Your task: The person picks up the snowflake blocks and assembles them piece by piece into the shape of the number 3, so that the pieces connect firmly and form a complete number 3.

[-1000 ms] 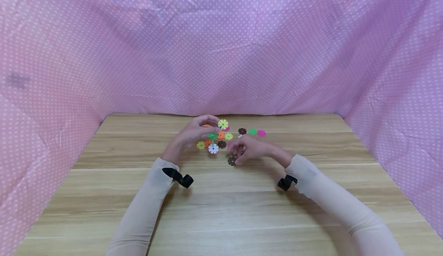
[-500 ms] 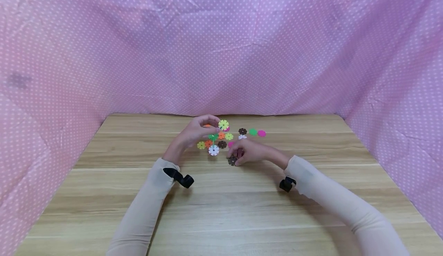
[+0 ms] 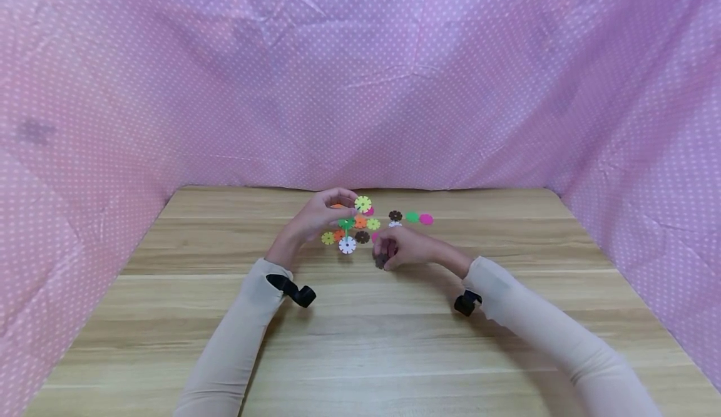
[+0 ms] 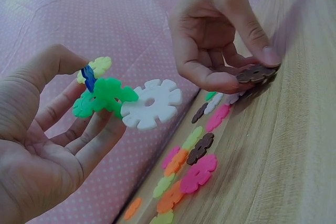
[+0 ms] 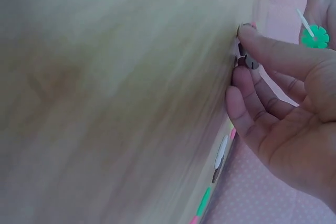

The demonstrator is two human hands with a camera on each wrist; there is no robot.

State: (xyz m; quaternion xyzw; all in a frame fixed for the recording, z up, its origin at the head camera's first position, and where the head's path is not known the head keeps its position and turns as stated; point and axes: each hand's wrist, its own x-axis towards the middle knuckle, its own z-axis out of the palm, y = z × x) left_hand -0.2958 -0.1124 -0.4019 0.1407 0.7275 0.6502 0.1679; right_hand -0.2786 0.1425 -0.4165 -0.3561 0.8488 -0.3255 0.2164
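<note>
My left hand holds a small cluster of joined notched plastic discs above the table. In the left wrist view the cluster has a white disc, green discs, a blue piece and a yellow disc. To its right, my right hand pinches a brown notched disc between thumb and fingers, close to the tabletop. Fingers partly cover that disc in the head view. A gap separates it from the white disc.
Loose notched discs lie flat on the wooden table around and behind the hands, among them an orange one, a pink one and a green one. A pink dotted cloth hangs behind and at both sides.
The brown disc lay more exposed on the table under my right fingertips; now it is tucked between them and more hidden. My left hand and its cluster have hardly moved.
</note>
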